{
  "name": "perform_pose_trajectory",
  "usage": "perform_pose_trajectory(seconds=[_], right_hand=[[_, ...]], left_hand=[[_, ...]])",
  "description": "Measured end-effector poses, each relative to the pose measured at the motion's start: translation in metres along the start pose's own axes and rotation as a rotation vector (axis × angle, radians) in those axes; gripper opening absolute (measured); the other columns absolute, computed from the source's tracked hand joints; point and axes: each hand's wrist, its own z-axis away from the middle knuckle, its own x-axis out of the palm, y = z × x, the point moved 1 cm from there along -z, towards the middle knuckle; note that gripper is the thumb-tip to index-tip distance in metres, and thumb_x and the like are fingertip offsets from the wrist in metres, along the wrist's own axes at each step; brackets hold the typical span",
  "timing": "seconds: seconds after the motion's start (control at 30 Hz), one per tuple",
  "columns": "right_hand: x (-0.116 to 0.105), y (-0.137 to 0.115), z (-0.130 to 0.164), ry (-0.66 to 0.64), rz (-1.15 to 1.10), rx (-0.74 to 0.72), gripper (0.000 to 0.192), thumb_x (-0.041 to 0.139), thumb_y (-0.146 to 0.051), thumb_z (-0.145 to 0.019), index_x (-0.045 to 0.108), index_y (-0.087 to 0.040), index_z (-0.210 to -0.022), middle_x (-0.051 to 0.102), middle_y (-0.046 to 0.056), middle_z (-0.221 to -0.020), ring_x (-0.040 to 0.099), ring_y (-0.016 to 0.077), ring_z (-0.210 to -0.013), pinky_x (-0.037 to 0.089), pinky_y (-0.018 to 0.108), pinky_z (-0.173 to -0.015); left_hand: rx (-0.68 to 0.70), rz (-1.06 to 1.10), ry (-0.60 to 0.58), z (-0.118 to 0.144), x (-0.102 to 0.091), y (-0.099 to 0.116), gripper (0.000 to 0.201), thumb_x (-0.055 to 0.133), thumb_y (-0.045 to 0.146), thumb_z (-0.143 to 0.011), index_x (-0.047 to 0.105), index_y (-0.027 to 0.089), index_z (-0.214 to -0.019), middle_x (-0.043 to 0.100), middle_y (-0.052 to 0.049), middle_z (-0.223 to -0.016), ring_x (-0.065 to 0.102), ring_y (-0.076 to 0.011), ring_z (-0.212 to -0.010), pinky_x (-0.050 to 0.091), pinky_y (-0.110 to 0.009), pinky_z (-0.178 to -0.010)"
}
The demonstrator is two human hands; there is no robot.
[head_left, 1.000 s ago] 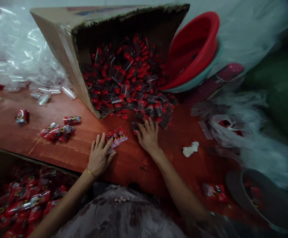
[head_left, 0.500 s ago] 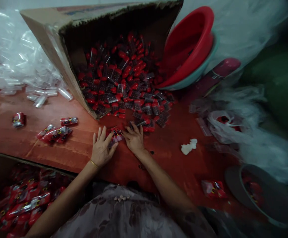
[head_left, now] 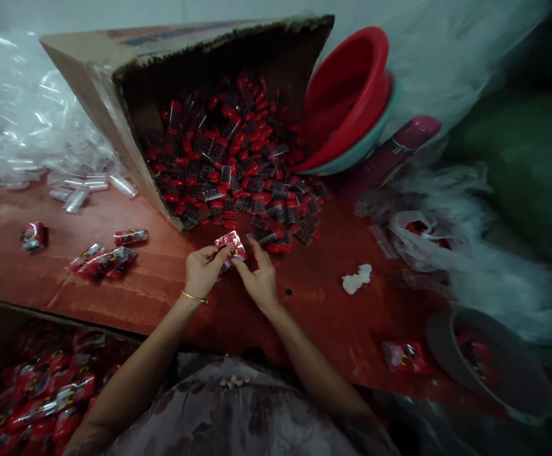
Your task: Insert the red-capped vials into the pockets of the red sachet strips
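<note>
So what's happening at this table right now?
A person at a red table holds a small red packet between both hands: the left hand and right hand pinch it just above the tabletop. Right behind them, a tipped cardboard box spills a heap of small red-and-black items. A few filled packets lie to the left, and a red basin leans behind the box.
</note>
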Motion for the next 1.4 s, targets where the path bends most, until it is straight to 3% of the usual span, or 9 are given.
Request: perform_pose_trajectory(seconds=[0.07,0.17,0.37,0.53,0.7,0.87,1.13,1.27,1.4], right_hand=[[0.002,-0.001,0.001,-0.025,-0.178,0.15,0.038,0.057,-0.041,-0.079,0.061,-0.016,-0.107,0.067,0.008,-0.102,0.061,0.0189,-0.089,0.048,0.032,-0.078],[0.004,-0.005,0.003,-0.092,-0.222,0.225,0.031,0.051,-0.042,-0.081,0.063,-0.015,-0.071,0.062,0.0,-0.062,0.053,0.0121,-0.058,0.043,0.022,-0.055],[0.007,-0.012,0.012,-0.058,-0.074,0.19,0.043,0.038,-0.042,-0.087,0.046,-0.019,-0.051,0.041,-0.004,-0.046,0.037,0.0092,-0.044,0.029,0.022,-0.045],[0.006,-0.01,0.014,-0.166,-0.015,0.101,0.033,0.039,-0.037,-0.088,0.051,-0.02,-0.062,0.05,-0.001,-0.055,0.044,0.0119,-0.051,0.035,0.024,-0.05],[-0.008,0.003,-0.013,-0.36,0.092,-0.056,0.036,0.029,-0.031,-0.092,0.061,-0.019,-0.083,0.063,0.004,-0.075,0.055,0.0159,-0.07,0.044,0.027,-0.066],[-0.032,0.032,-0.054,-0.53,0.552,-0.321,0.038,0.04,-0.011,-0.083,0.057,-0.014,-0.117,0.057,0.011,-0.123,0.046,0.0269,-0.11,0.032,0.043,-0.091],[-0.065,0.036,-0.041,-0.632,0.714,-0.396,0.04,0.043,-0.008,-0.078,0.062,-0.02,-0.112,0.063,0.007,-0.113,0.048,0.0231,-0.106,0.019,0.045,-0.1],[-0.07,0.03,-0.038,-0.688,0.751,-0.441,0.051,0.046,-0.007,-0.073,0.054,-0.02,-0.122,0.053,0.008,-0.128,0.041,0.0265,-0.116,0.015,0.049,-0.101],[-0.07,0.033,-0.037,-0.775,0.672,-0.53,0.04,0.048,-0.012,-0.078,0.059,-0.023,-0.115,0.057,0.006,-0.123,0.042,0.0249,-0.116,0.016,0.048,-0.102]], left_hand=[[0.007,0.04,-0.008,0.003,0.003,0.0,0.033,0.063,0.046,-0.067,0.069,0.014,-0.068,0.061,0.0,-0.056,0.048,-0.0089,-0.047,0.038,-0.02,-0.047],[0.042,-0.019,-0.017,0.009,0.005,0.003,0.03,0.061,0.043,-0.07,0.069,0.015,-0.066,0.059,0.002,-0.053,0.046,-0.0079,-0.047,0.035,-0.019,-0.046],[0.07,-0.002,0.044,0.023,0.008,0.008,0.032,0.062,0.04,-0.07,0.061,0.014,-0.051,0.047,0.005,-0.044,0.038,-0.006,-0.044,0.031,-0.019,-0.045],[-0.201,0.391,-0.08,0.023,0.004,0.009,0.034,0.075,0.041,-0.055,0.068,0.014,-0.073,0.065,0.0,-0.068,0.056,-0.0097,-0.061,0.045,-0.021,-0.063],[-0.467,0.491,-0.003,0.015,-0.005,0.013,0.038,0.083,0.035,-0.041,0.061,0.013,-0.064,0.062,0.002,-0.056,0.054,-0.0068,-0.047,0.043,-0.019,-0.051],[-0.519,0.595,-0.01,0.01,-0.011,0.021,0.036,0.082,0.03,-0.046,0.054,0.015,-0.063,0.06,0.003,-0.054,0.055,-0.0077,-0.045,0.044,-0.019,-0.049],[-0.542,0.616,-0.086,0.015,-0.01,0.02,0.033,0.079,0.032,-0.053,0.056,0.014,-0.069,0.063,0.001,-0.061,0.059,-0.0103,-0.055,0.047,-0.021,-0.053],[-0.552,0.63,-0.096,0.019,-0.005,0.022,0.032,0.08,0.03,-0.052,0.055,0.015,-0.064,0.06,0.003,-0.057,0.059,-0.0101,-0.055,0.047,-0.022,-0.055],[-0.553,0.618,-0.089,0.022,-0.006,0.024,0.029,0.079,0.029,-0.054,0.057,0.015,-0.065,0.061,0.002,-0.058,0.059,-0.0103,-0.055,0.046,-0.023,-0.057]])
